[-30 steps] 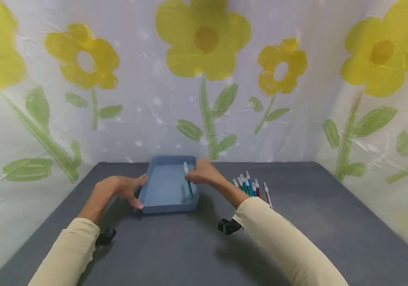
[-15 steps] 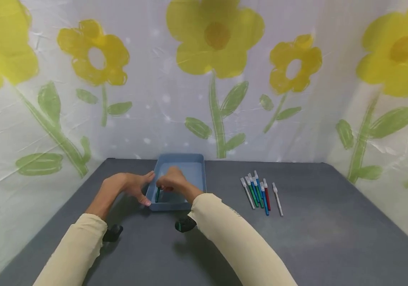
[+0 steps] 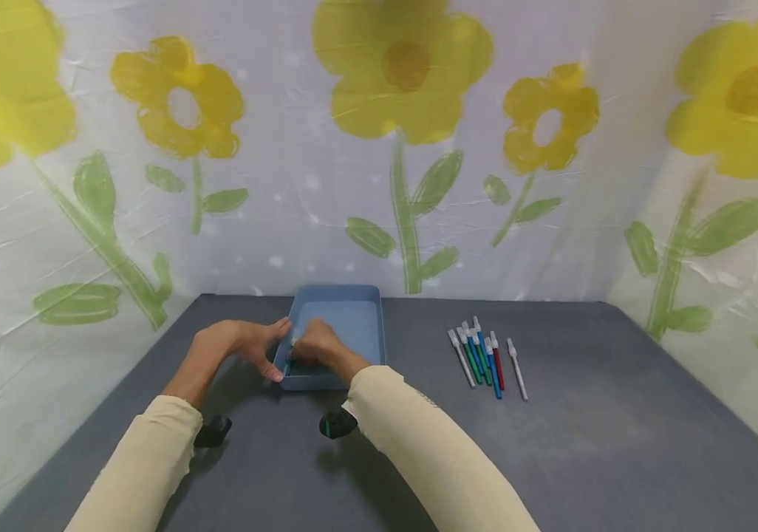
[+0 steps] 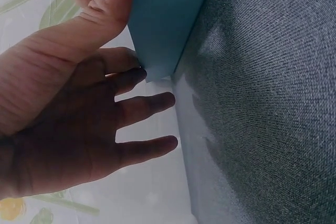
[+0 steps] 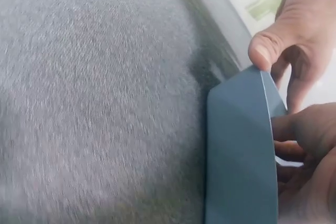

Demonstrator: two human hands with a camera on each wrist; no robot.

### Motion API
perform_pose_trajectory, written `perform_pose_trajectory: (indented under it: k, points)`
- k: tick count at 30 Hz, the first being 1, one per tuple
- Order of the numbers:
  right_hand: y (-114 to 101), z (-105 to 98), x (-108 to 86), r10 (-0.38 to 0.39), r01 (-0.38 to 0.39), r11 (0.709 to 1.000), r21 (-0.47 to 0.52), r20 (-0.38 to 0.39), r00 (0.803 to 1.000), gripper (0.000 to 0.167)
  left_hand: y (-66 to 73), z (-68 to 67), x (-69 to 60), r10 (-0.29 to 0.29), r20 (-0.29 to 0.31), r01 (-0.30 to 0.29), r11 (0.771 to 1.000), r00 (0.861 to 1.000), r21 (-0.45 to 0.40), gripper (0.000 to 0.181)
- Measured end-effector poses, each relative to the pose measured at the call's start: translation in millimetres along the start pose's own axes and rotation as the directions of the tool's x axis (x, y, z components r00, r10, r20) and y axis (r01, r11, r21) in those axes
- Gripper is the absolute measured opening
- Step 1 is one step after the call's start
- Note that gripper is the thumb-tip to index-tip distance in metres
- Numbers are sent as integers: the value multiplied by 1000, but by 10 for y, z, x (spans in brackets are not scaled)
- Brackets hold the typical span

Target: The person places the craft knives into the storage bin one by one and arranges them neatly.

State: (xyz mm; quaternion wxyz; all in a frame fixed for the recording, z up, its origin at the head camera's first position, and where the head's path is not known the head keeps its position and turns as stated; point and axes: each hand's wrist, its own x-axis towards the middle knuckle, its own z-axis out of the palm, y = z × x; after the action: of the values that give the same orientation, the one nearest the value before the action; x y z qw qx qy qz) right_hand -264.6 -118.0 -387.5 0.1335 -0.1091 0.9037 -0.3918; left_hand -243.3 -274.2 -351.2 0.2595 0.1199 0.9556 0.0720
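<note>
In the head view a blue tray stands at the back of the table. My left hand is spread at its left side, thumb at the near corner; the left wrist view shows the fingers extended beside the tray. My right hand is down inside the tray near the left wall, fingers curled round a slim green craft knife with a whitish cap. Most of that knife is hidden by the hand. In the right wrist view the tray wall covers part of the right fingers.
Several capped craft knives, with white, green, blue and red handles, lie in a loose bunch to the tray's right. A single white-handled one lies slightly apart. The dark grey table ends at a flower-printed curtain.
My right hand has carried the green craft knife from the tray's right side to its left wall and lowered it inside. The left hand keeps its place at the tray; the head view shifted slightly.
</note>
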Motion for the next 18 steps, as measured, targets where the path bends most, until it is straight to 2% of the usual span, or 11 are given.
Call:
perform_pose_trajectory:
  k: [6, 8, 11, 13, 15, 18]
  points:
    - [1, -55, 6, -42, 45, 999, -19, 129, 991, 28, -27, -1, -39, -3, 1, 3, 1000, 1000, -8, 128]
    - [16, -90, 1, -74, 80, 996, -31, 173, 982, 24, -44, -3, -47, 3, 1, -3, 1000, 1000, -11, 128]
    - [65, -175, -42, -152, 158, 987, -5, 241, 958, 18, -63, -3, -50, 8, 2, -8, 1000, 1000, -20, 127]
    - [114, -280, -86, -203, 204, 979, 27, 270, 941, 22, -56, 0, -44, 11, 3, -11, 1000, 1000, -27, 127]
    - [177, -431, -140, -243, 248, 969, 19, 287, 927, 28, -41, 2, -36, 14, 5, -14, 999, 1000, -45, 127]
    - [282, -743, -245, -294, 319, 947, -46, 278, 915, 30, -35, 0, -26, 13, 11, -12, 997, 1000, -71, 129]
